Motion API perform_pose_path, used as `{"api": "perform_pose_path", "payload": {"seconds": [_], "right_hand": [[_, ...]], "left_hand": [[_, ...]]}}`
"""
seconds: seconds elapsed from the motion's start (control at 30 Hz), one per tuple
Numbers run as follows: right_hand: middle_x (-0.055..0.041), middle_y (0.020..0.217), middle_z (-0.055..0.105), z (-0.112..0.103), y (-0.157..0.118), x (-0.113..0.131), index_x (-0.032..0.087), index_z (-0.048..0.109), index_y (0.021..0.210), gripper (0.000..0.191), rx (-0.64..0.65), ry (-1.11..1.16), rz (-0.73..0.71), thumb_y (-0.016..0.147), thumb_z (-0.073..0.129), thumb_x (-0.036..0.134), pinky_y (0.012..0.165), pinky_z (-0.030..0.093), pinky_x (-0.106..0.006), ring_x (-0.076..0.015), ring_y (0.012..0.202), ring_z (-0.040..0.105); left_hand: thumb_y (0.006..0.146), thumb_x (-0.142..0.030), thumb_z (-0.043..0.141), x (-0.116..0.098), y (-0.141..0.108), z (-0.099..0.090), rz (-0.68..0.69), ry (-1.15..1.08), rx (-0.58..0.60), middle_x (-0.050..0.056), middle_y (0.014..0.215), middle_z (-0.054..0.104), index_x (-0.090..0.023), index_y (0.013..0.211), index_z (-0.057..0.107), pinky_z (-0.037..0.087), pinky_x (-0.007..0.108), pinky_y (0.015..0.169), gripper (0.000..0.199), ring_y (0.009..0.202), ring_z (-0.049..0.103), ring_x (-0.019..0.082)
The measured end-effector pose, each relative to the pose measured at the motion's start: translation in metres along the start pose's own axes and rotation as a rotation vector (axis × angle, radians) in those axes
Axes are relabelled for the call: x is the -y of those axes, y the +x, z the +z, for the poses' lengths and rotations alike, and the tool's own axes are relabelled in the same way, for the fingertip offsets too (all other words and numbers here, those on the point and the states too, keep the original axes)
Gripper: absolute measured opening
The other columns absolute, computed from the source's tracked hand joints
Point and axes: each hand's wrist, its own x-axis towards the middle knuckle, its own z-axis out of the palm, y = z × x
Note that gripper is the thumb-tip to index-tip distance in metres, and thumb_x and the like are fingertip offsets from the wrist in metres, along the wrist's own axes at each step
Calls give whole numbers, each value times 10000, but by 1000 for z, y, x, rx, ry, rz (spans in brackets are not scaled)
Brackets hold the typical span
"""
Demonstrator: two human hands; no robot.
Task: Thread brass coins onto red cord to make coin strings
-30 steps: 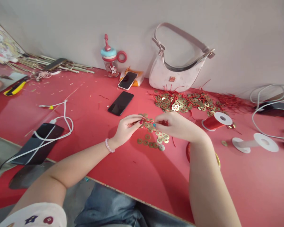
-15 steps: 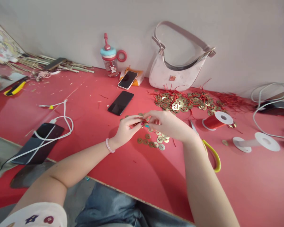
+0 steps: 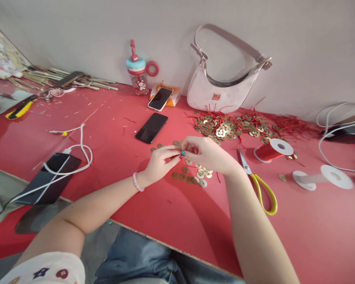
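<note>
Above the red table, my left hand (image 3: 162, 161) and my right hand (image 3: 202, 154) meet, with thumbs and fingers pinched at the same spot. Between the fingertips is a thin red cord, mostly hidden by the fingers. Loose brass coins with holes (image 3: 195, 180) lie just below and around the hands. A heap of similar coins tied with red cord (image 3: 233, 128) is spread behind my right hand. Beside my right forearm lie scissors with yellow handles (image 3: 272, 197), and past them stands a spool of red cord (image 3: 268, 152).
A bare white spool (image 3: 313, 179) lies at the right. Behind are a pale handbag (image 3: 221, 92), a cup with a straw (image 3: 140, 81) and two phones, the nearer one black (image 3: 151, 128). A cabled dark device (image 3: 56, 177) and a yellow cutter (image 3: 21, 109) lie left.
Both hands stay nearly in place, but the fingertips have drawn closer together and now hide more of the red cord. My right forearm has shifted slightly left, uncovering more of the scissors.
</note>
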Motion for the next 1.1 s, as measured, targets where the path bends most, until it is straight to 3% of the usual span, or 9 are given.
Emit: {"api": "perform_pose_path", "payload": {"seconds": [0.27, 0.5, 0.67, 0.8, 0.97, 1.1], "right_hand": [[32, 628, 525, -6, 1, -5, 180, 498, 772, 65, -16, 167, -2, 729, 452, 163, 509, 341, -204, -83, 536, 455], [46, 631, 452, -11, 3, -17, 193, 453, 752, 28, -154, 277, -24, 743, 467, 170, 551, 334, -223, -82, 560, 407], [15, 705, 517, -17, 3, -18, 210, 413, 756, 45, -295, 625, 4, 763, 457, 203, 638, 395, -250, -111, 675, 514], [42, 575, 454, -19, 4, -18, 220, 398, 777, 65, -298, 880, 32, 759, 460, 216, 566, 386, -243, -111, 565, 499], [67, 528, 343, -18, 5, -21, 214, 402, 749, 76, -330, 821, 34, 770, 474, 203, 465, 276, -217, -72, 451, 325], [72, 545, 321, -18, 2, -20, 212, 422, 793, 90, -209, 610, 39, 785, 496, 263, 454, 240, -215, -66, 465, 293]], "left_hand": [[794, -192, 584, -4, 2, -2, -117, -189, 107, 75, 917, 679, -155, 840, 684, 529, 294, 796, 116, 870, 631, 157], [795, -244, 587, -7, -1, -2, -227, -285, 206, 80, 944, 669, -162, 874, 685, 544, 277, 721, 150, 889, 625, 172], [790, -269, 596, -4, -2, 0, -238, -285, 175, 79, 926, 680, -167, 856, 694, 522, 321, 819, 156, 929, 619, 184], [782, -271, 606, -4, -1, 0, -276, -332, 163, 85, 942, 676, -163, 867, 694, 526, 324, 826, 163, 950, 614, 189], [765, -274, 622, -6, 0, -1, -415, -531, 215, 94, 997, 654, -151, 896, 686, 577, 284, 658, 191, 886, 632, 188], [745, -270, 642, -7, 0, 0, -471, -596, 227, 93, 1005, 650, -149, 870, 689, 584, 286, 620, 180, 900, 628, 200]]}}
